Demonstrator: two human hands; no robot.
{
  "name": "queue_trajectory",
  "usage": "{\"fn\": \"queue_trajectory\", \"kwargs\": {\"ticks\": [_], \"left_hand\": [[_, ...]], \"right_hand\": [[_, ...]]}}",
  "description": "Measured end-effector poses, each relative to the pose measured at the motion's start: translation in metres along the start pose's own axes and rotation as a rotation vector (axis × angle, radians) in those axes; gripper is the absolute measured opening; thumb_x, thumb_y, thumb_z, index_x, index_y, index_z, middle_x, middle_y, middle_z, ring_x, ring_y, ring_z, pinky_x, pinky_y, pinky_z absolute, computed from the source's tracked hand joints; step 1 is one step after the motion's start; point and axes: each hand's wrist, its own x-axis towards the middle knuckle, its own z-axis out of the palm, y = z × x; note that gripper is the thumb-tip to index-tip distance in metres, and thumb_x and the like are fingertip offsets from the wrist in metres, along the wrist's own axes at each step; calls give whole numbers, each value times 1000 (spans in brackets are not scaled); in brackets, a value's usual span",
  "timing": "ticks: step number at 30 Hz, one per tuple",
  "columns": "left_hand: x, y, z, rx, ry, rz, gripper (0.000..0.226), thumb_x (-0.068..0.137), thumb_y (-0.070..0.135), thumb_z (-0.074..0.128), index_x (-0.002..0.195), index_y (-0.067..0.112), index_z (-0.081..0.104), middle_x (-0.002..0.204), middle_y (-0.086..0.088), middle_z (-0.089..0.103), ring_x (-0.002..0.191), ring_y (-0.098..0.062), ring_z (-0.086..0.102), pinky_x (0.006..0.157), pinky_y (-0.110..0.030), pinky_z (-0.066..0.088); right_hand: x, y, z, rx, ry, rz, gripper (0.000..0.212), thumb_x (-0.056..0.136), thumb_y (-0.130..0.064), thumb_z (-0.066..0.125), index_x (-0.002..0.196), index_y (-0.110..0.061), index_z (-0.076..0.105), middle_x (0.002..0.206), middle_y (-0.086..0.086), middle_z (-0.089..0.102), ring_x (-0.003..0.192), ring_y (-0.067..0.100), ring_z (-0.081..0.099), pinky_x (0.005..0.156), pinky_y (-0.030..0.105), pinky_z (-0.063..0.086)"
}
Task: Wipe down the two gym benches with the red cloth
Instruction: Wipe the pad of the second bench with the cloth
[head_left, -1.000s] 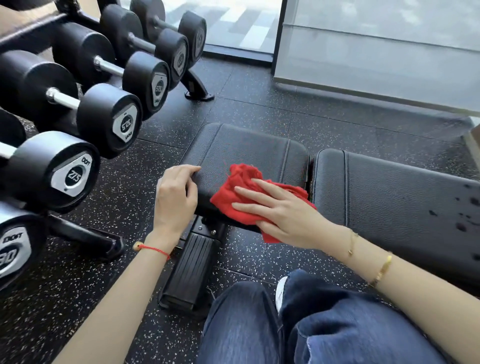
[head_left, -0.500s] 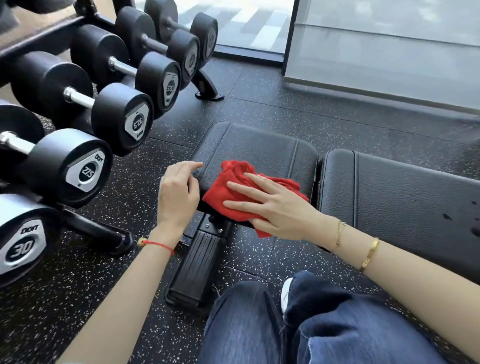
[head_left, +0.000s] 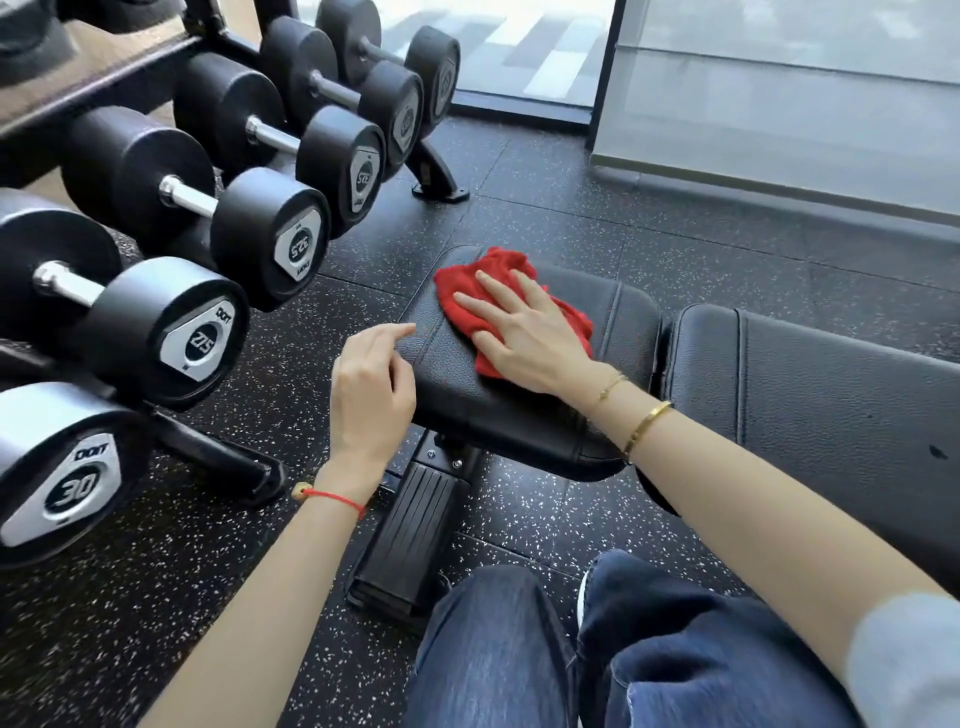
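One black padded gym bench is in view: its seat pad (head_left: 524, 410) is in the middle and its long back pad (head_left: 810, 395) runs off to the right. The red cloth (head_left: 467, 291) lies bunched on the far left part of the seat pad. My right hand (head_left: 524, 332) presses flat on the cloth with straight, spread fingers. My left hand (head_left: 371, 384) hovers at the seat pad's left edge, fingers loosely curled and the index finger pointing toward the pad, holding nothing. A dark spot (head_left: 937, 451) marks the back pad.
A dumbbell rack (head_left: 218, 457) with several black dumbbells (head_left: 171, 332) stands close on the left. The bench's foot (head_left: 410, 551) juts toward my knees (head_left: 597, 649) in blue jeans. Speckled black rubber floor (head_left: 571, 218) stretches to a glass wall (head_left: 779, 104) behind.
My right hand slid the cloth from the seat pad's near edge up to its far left part. My left hand lifted off the pad's edge and now hovers beside it.
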Motion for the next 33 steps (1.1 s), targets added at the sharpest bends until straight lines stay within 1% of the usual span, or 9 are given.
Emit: {"fn": "queue_trajectory", "kwargs": {"ticks": [6,9,12,14,17,20,24,28,33], "left_hand": [[4,-5,3,-11,-9,4,37,92,2,44,122,7,64,123,-9,66,115,-28,58,104,-48,44],[7,-3,7,-13,-28,23,35,93,1,47,123,8,64,122,-9,66,116,-28,58,104,-50,44],[8,2,10,-5,-45,59,32,93,3,51,121,9,65,122,-8,66,116,-27,58,103,-49,45],[10,8,14,-3,-68,82,30,93,5,53,120,9,66,122,-7,66,117,-27,58,103,-48,45],[16,19,23,9,-103,92,29,92,8,56,119,11,67,123,-5,66,119,-26,57,104,-45,43],[20,32,36,20,-131,103,28,92,11,57,118,14,67,123,-2,66,119,-24,56,103,-42,41],[22,41,51,38,-138,86,25,91,13,59,114,16,68,121,0,66,118,-24,56,106,-45,38],[20,43,56,51,-111,78,24,90,13,60,111,15,70,120,0,66,118,-25,56,108,-47,36],[19,43,57,42,-92,64,25,88,12,60,110,16,70,119,2,67,117,-24,56,107,-46,38]], "right_hand": [[-48,0,-2,85,-27,-259,52,93,-39,43,145,-38,39,160,-4,26,148,29,19,122,43,12],[-44,39,-8,85,56,-125,49,94,-37,50,143,-34,46,157,0,33,147,25,24,123,39,9],[-15,63,-15,38,27,169,52,95,-50,46,146,-41,37,160,-1,25,147,32,17,122,43,7],[0,55,-12,6,-8,268,57,94,-58,40,148,-44,30,162,-3,19,147,37,12,122,46,6],[-9,30,-5,-8,11,161,59,92,-59,41,149,-44,29,162,-1,20,147,37,14,122,44,4],[-44,32,-6,-46,27,41,58,91,-57,42,147,-44,32,161,-5,23,145,34,22,120,45,12],[-64,63,-9,-24,81,206,53,92,-51,46,144,-48,36,159,-11,25,142,33,24,118,45,18],[-36,74,-9,38,88,397,52,93,-46,43,145,-44,36,160,-8,23,143,38,19,120,46,15],[-25,57,-11,47,80,292,51,95,-38,44,146,-35,39,160,-5,26,143,36,23,119,43,15]]}}
